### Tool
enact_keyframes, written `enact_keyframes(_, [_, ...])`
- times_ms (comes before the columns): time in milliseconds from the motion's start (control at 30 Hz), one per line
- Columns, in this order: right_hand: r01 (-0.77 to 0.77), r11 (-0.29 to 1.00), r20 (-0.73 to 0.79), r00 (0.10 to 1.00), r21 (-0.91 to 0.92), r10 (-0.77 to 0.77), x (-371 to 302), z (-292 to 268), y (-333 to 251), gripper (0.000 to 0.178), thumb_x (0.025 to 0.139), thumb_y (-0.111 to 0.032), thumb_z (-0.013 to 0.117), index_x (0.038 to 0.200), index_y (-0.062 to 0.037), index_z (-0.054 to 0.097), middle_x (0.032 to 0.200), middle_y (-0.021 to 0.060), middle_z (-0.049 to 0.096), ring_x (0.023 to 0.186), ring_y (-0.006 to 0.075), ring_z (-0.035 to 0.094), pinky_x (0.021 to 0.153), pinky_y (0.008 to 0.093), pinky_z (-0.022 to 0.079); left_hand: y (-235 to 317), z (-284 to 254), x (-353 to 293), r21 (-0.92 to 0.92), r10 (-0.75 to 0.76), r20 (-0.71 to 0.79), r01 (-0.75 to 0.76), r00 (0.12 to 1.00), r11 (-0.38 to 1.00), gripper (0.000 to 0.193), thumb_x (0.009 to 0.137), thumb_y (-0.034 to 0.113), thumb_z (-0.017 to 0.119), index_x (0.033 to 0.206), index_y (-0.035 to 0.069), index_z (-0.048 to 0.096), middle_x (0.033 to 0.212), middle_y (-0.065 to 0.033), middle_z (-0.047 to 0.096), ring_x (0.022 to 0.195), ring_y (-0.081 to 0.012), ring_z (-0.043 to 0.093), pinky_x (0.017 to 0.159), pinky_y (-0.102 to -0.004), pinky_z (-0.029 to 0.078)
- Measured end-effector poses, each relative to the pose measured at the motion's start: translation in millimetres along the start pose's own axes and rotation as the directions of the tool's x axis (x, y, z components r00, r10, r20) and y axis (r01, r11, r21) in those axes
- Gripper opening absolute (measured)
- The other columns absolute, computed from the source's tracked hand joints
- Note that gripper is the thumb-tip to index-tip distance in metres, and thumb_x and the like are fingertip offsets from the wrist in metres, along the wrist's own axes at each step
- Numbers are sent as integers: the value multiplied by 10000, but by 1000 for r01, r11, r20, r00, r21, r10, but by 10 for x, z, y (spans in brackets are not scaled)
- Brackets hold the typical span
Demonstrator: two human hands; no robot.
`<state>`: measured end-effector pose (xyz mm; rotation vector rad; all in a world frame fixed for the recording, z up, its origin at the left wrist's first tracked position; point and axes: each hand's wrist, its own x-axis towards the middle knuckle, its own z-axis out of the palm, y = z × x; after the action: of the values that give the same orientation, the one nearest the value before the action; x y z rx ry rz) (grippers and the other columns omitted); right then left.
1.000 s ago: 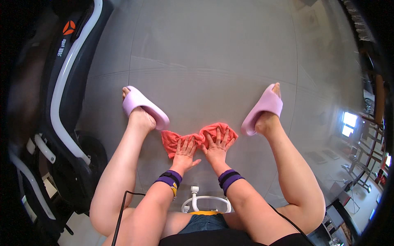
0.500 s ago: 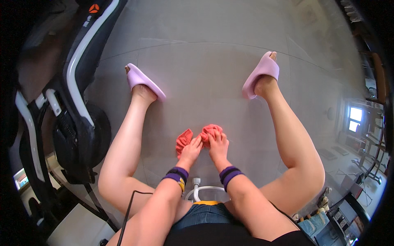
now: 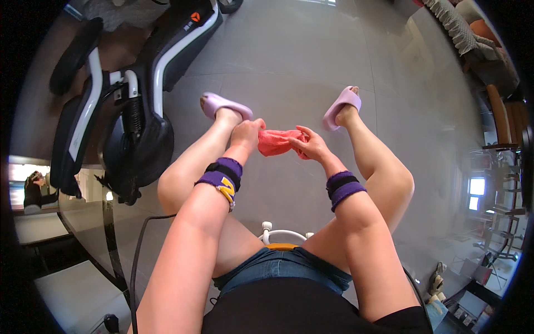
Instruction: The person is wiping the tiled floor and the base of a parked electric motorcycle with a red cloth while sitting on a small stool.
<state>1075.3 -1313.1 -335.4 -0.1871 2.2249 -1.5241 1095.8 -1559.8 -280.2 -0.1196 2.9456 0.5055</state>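
A coral-red cloth (image 3: 274,142) is stretched between my two hands, above the grey floor and between my lower legs. My left hand (image 3: 247,135) is closed around the cloth's left end. At its right end, my right hand (image 3: 311,145) pinches it between thumb and fingers. The cloth looks bunched and folded along its length. On each wrist I wear a purple band (image 3: 346,189) with a black strap.
A black and white exercise machine (image 3: 144,111) stands on the left, close to my left leg. My feet wear pink slippers (image 3: 343,107) on the tiled floor (image 3: 289,72). Behind my hands is a white tubular stool base (image 3: 285,236). Brown furniture (image 3: 499,117) stands far right.
My hands have lifted the cloth from low near the floor, moved forward and spread apart, drawing it out between them. My left foot has shifted inward, and the view has tilted.
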Motion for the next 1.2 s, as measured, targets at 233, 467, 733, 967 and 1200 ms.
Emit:
enact_keyframes(233, [-78, 988, -7, 997, -135, 77, -226, -149, -10, 393, 954, -381, 619, 1161, -59, 711, 926, 119, 746, 856, 182, 693, 788, 346, 535, 186, -622, -175, -83, -156, 62, 161, 986, 983, 214, 883, 105, 547, 1014, 175, 701, 1004, -109, 733, 973, -312, 688, 827, -419, 539])
enact_keyframes(467, [-67, 996, 39, 997, -66, 70, -385, 339, 26, 448, 1044, -346, 507, 1253, 32, 627, 1119, 97, 700, 1024, 155, 630, 901, 300, 507, -280, -494, -685, -176, -304, 137, 325, 943, 929, 243, 899, 139, 553, 1071, 211, 710, 1114, -84, 718, 1061, -280, 676, 892, -431, 546])
enact_keyframes(733, [-112, 993, 208, 971, -38, 118, -83, 820, -6, 503, 1048, -401, 472, 1318, 8, 583, 1162, 123, 688, 1041, 198, 649, 925, 320, 515, -1030, -108, -677, -114, -381, 226, 413, 896, 904, 258, 885, 154, 573, 1078, 226, 728, 1143, -76, 717, 1087, -276, 674, 918, -424, 539])
enact_keyframes(967, [-181, 970, 217, 966, 164, 144, 506, 757, 640, 529, 1041, -437, 454, 1384, -40, 526, 1145, 127, 683, 982, 203, 661, 848, 330, 538, -1027, 140, 231, -164, -395, 397, 487, 829, 858, 300, 889, 128, 537, 1124, 219, 700, 1144, -70, 719, 1082, -271, 676, 900, -428, 541])
enact_keyframes(1200, [194, 643, 214, 976, -741, -47, 741, 1057, 821, 689, 919, -428, 625, 1474, -73, 421, 1510, 207, 390, 1384, 347, 400, 1094, 481, 395, -1555, 1616, 506, -17, -170, -84, 169, 982, 985, 425, 857, 112, 554, 1279, 149, 587, 1333, -135, 562, 1245, -324, 519, 1060, -469, 422])
